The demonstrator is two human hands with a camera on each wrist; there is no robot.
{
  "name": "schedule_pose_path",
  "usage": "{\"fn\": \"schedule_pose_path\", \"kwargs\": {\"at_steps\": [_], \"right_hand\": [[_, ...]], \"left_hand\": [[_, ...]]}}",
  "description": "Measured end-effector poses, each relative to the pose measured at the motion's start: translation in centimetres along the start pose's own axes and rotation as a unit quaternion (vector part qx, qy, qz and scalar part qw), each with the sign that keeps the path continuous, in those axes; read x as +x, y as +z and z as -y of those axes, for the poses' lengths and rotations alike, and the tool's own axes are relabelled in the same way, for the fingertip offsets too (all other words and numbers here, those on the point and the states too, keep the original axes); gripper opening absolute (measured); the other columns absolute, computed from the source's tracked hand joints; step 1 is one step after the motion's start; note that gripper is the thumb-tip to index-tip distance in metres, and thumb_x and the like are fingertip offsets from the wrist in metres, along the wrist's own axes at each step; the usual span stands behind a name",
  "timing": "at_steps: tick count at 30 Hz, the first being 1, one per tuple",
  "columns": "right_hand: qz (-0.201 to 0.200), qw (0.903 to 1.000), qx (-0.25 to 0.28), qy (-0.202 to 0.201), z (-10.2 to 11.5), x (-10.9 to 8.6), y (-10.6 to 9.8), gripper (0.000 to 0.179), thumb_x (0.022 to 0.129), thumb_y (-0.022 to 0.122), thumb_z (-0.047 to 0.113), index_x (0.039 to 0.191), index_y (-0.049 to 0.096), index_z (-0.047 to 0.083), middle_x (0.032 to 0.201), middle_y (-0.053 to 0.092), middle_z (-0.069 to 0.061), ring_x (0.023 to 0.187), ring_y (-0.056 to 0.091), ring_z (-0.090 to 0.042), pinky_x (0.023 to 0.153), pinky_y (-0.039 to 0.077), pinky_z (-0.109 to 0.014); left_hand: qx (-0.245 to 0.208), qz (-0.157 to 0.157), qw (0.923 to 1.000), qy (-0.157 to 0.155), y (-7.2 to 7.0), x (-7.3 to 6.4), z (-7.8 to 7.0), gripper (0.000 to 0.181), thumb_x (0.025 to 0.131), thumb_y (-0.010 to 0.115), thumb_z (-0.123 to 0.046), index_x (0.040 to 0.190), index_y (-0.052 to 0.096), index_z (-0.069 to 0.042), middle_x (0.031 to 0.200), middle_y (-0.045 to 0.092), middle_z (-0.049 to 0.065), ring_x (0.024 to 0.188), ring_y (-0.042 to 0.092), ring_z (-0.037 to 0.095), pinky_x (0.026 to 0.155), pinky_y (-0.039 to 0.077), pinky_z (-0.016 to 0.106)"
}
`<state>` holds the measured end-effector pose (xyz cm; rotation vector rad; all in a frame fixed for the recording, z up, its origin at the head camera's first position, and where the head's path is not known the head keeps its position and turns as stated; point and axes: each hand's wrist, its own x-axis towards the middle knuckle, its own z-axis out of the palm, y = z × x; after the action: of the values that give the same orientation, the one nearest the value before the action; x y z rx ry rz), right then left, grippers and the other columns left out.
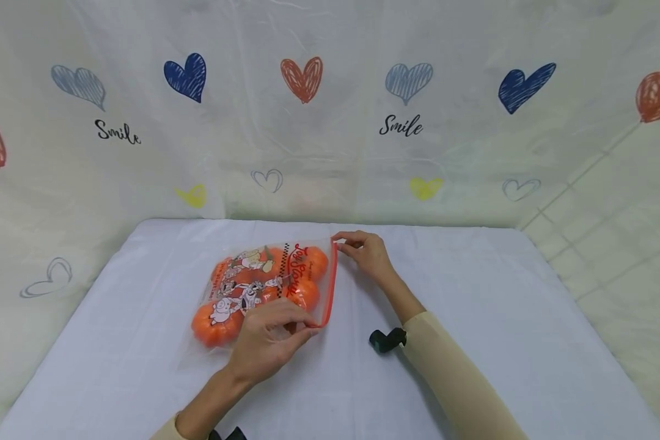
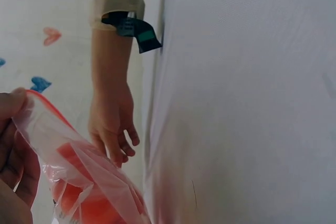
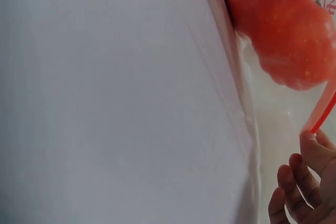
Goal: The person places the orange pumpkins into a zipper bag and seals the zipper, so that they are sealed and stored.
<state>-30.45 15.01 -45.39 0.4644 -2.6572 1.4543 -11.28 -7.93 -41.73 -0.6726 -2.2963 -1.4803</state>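
Note:
A clear zip bag (image 1: 231,256) with cartoon print and a red zip edge (image 1: 332,287) lies on the table. Inside are several round, ribbed orange pieces (image 1: 213,325) like small pumpkins; their exact kind is hard to tell. My left hand (image 1: 272,336) pinches the near end of the red edge between thumb and fingers. At the far end of that edge, my right hand (image 1: 365,253) pinches the corner. In the right wrist view, the right thumb and finger grip the red strip (image 3: 323,111) while the other fingers are loosely bent. The zip looks closed along its length, though I cannot tell surely.
A white cloth covers the table (image 1: 473,293). Behind it hangs a pale curtain (image 1: 346,140) printed with hearts and "Smile". A dark strap (image 1: 387,340) sticks out at the right sleeve's cuff.

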Motion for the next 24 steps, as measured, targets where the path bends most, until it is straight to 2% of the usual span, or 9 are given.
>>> {"fn": "schedule_pose_path", "kwargs": {"at_steps": [3, 6, 8, 13, 19, 24], "right_hand": [[-0.002, 1.0000, -0.005, 0.001, -0.1, 0.2, 0.1, 0.022, 0.095, 0.076, 0.017, 0.116, 0.081, 0.022, 0.102, 0.077, -0.007, 0.086, 0.063, -0.020, 0.066, 0.047, -0.022], [-0.011, 0.9999, -0.007, 0.000, -0.1, 0.3, 0.1, 0.022, 0.094, 0.077, 0.016, 0.116, 0.081, 0.021, 0.094, 0.076, -0.009, 0.080, 0.062, -0.018, 0.065, 0.047, -0.022], [-0.018, 0.9998, -0.009, 0.006, -0.1, 0.4, 0.1, 0.022, 0.094, 0.077, 0.016, 0.115, 0.081, 0.022, 0.089, 0.074, -0.011, 0.076, 0.061, -0.017, 0.064, 0.047, -0.022], [-0.035, 0.9988, -0.013, 0.032, -0.3, 0.5, -0.1, 0.023, 0.095, 0.076, 0.014, 0.116, 0.081, 0.021, 0.083, 0.073, -0.017, 0.072, 0.062, -0.017, 0.063, 0.046, -0.021], [-0.031, 0.9981, -0.042, 0.032, -0.9, 0.2, -1.1, 0.026, 0.095, 0.076, 0.014, 0.120, 0.079, 0.017, 0.093, 0.074, -0.015, 0.082, 0.067, -0.024, 0.066, 0.050, -0.022], [-0.017, 0.9974, -0.061, 0.034, -0.7, -0.2, -2.6, 0.034, 0.095, 0.075, 0.017, 0.129, 0.073, 0.013, 0.101, 0.073, -0.017, 0.092, 0.069, -0.032, 0.070, 0.053, -0.027]], "left_hand": [[0.001, 0.002, 1.0000, -0.001, 0.1, 0.0, 0.0, 0.013, 0.087, 0.085, -0.018, 0.100, 0.083, -0.020, 0.084, 0.074, -0.011, 0.076, 0.064, 0.003, 0.069, 0.056, 0.021], [0.000, 0.003, 1.0000, 0.000, 0.2, 0.1, 0.2, 0.014, 0.086, 0.087, -0.018, 0.099, 0.083, -0.020, 0.084, 0.074, -0.013, 0.076, 0.063, 0.003, 0.068, 0.056, 0.021], [0.000, 0.004, 1.0000, 0.006, 0.3, 0.2, 0.6, 0.014, 0.085, 0.087, -0.017, 0.098, 0.083, -0.019, 0.083, 0.073, -0.012, 0.075, 0.063, 0.004, 0.068, 0.056, 0.021], [0.000, 0.026, 0.9996, -0.013, 0.7, 0.5, 1.9, 0.015, 0.085, 0.087, -0.019, 0.099, 0.082, -0.023, 0.084, 0.071, -0.013, 0.080, 0.063, 0.006, 0.072, 0.057, 0.023], [-0.008, 0.065, 0.9964, -0.053, 0.8, 0.9, 2.7, 0.018, 0.087, 0.086, -0.022, 0.102, 0.080, -0.029, 0.093, 0.074, -0.014, 0.088, 0.064, 0.009, 0.079, 0.058, 0.025], [-0.001, 0.095, 0.9939, -0.056, 0.6, 1.1, 2.5, 0.028, 0.083, 0.089, -0.029, 0.109, 0.078, -0.028, 0.105, 0.074, -0.017, 0.099, 0.064, 0.008, 0.087, 0.055, 0.025]]}}
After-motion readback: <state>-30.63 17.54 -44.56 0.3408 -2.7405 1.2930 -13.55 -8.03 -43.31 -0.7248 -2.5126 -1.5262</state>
